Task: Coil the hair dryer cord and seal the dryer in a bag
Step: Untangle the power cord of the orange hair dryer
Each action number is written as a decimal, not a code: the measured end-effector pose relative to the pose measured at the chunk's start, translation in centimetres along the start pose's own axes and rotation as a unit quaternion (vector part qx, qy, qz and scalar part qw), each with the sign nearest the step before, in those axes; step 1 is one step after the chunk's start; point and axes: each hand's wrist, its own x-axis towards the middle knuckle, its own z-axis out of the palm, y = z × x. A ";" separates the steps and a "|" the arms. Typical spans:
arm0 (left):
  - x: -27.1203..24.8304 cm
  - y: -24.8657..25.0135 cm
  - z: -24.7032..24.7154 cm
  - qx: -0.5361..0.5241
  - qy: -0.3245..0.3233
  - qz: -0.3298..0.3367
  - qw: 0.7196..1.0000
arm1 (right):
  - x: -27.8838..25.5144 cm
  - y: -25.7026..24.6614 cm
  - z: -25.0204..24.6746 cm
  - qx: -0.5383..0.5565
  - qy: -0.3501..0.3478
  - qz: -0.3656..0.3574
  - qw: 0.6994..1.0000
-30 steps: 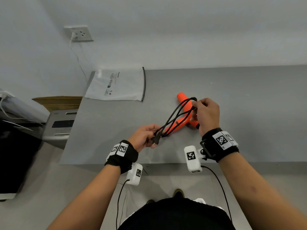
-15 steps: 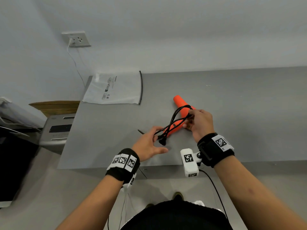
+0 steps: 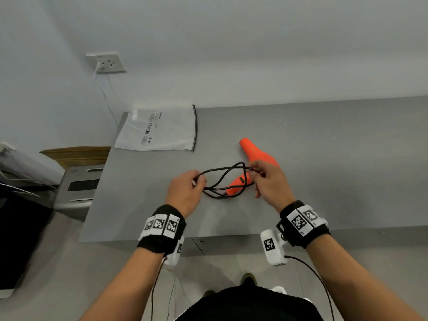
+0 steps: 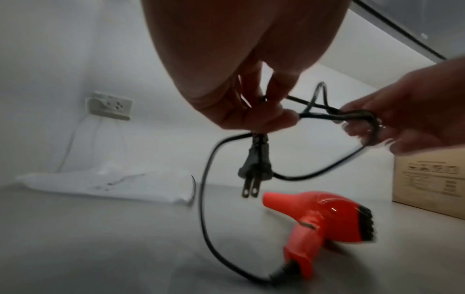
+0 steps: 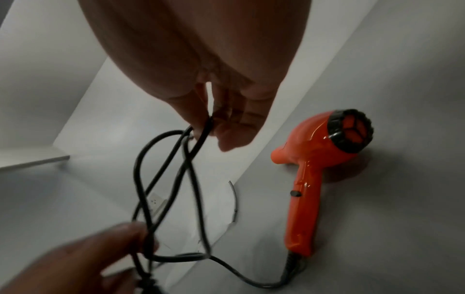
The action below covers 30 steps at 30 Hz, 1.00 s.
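An orange hair dryer (image 3: pixel 253 154) (image 4: pixel 327 214) (image 5: pixel 317 163) lies on its side on the grey table (image 3: pixel 324 181). Its black cord (image 3: pixel 222 179) (image 4: pixel 208 199) (image 5: pixel 176 179) is stretched in loose loops between my two hands, just above the table. My left hand (image 3: pixel 185 193) (image 4: pixel 251 111) pinches the loops' left end, and the plug (image 4: pixel 255 169) hangs below its fingers. My right hand (image 3: pixel 266 179) (image 5: pixel 216 119) pinches the loops' right end over the dryer's handle. A white zip bag (image 3: pixel 159 129) (image 4: pixel 105 185) lies flat at the table's far left corner.
A wall socket (image 3: pixel 106 62) with a white cable sits above the bag. A cardboard box (image 4: pixel 430 179) stands on the table beyond the dryer in the left wrist view. A grey machine (image 3: pixel 78 188) stands left of the table.
My left hand, open half a second ago, has taken hold of the cord's left end. The loops are now spread out sideways between both hands.
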 end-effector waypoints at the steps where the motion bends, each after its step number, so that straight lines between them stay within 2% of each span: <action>1: 0.6 0.0 -1.1 0.061 -0.008 0.013 0.998 | -0.2 0.2 0.0 -0.031 -0.009 -0.019 0.999; 4: 2.2 0.1 -3.5 0.211 -0.028 0.044 0.976 | -0.8 0.8 -0.1 -0.132 -0.041 -0.101 0.985; 6: 3.0 -0.1 -3.8 0.223 -0.040 0.044 0.973 | -0.9 0.9 0.2 -0.150 -0.060 -0.118 0.980; 8: 3.4 -0.3 -3.1 0.159 -0.043 0.059 0.985 | -1.0 0.7 0.6 -0.096 -0.076 -0.065 0.990; 10: 3.1 0.0 -1.9 0.052 -0.065 0.061 0.995 | -1.0 0.1 0.8 -0.026 -0.086 -0.001 0.996; 12: 2.0 0.7 -0.4 -0.026 -0.118 0.054 0.991 | -1.1 -0.6 0.9 0.025 -0.093 0.018 0.995; 14: 0.9 1.6 1.2 -0.057 -0.157 0.041 0.985 | -1.0 -1.3 1.0 0.042 -0.095 0.011 0.995; 18: 0.6 1.1 2.9 -0.158 -0.112 -0.003 0.981 | -0.7 -1.7 0.8 0.049 -0.089 -0.001 0.995; 21: 1.4 -0.8 2.4 -0.210 -0.078 -0.083 0.971 | -0.4 -1.5 -0.4 0.144 -0.064 0.026 0.987; 25: 2.2 -4.3 0.9 -0.254 -0.027 -0.194 0.947 | -0.2 -1.2 -3.3 0.312 -0.010 0.065 0.948; 28: 2.1 -5.8 0.7 -0.248 -0.024 -0.220 0.943 | 0.2 -0.9 -5.1 0.380 0.020 0.096 0.920; 30: 2.0 -6.4 0.8 -0.244 -0.015 -0.237 0.940 | 0.3 -1.0 -5.9 0.410 0.014 0.103 0.906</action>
